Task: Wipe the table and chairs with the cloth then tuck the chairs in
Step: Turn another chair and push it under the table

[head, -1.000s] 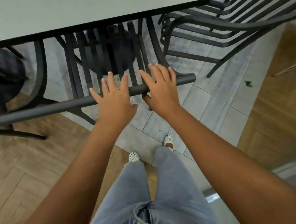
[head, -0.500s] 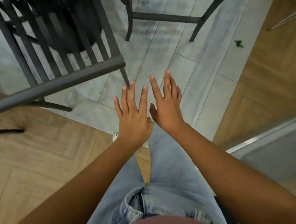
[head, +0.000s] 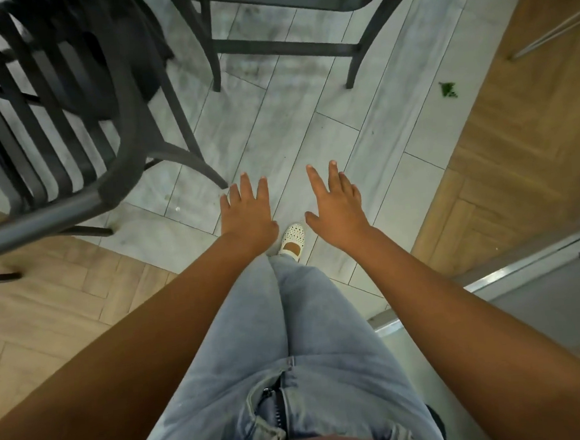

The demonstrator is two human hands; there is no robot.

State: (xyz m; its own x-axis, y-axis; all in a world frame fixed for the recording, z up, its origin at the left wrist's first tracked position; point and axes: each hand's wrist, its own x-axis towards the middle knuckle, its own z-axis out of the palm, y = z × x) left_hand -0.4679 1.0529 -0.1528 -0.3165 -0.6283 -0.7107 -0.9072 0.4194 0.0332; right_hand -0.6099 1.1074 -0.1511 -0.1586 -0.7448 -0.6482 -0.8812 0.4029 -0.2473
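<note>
Upper left of the frame: slatted chair (head: 51,109), top rail running from the left edge up toward the centre, rear leg ending just beside the left fingertips. Upper centre: second chair (head: 283,46), only legs and crossbars in view, side bar running left to right, well above both hands. Centre: left hand (head: 246,210) flat, fingers spread, holding nothing, touching nothing. Just right of it: white shoe (head: 292,238) on the grey floor (head: 314,139). Then right hand (head: 336,209), likewise flat and spread, empty, apart from the left. Far right: green scrap (head: 447,89) on the floor. No cloth or tabletop in view. Judged from this: second chair likely next to tuck, lying straight ahead and up-frame, right hand slightly nearer its near legs.
</note>
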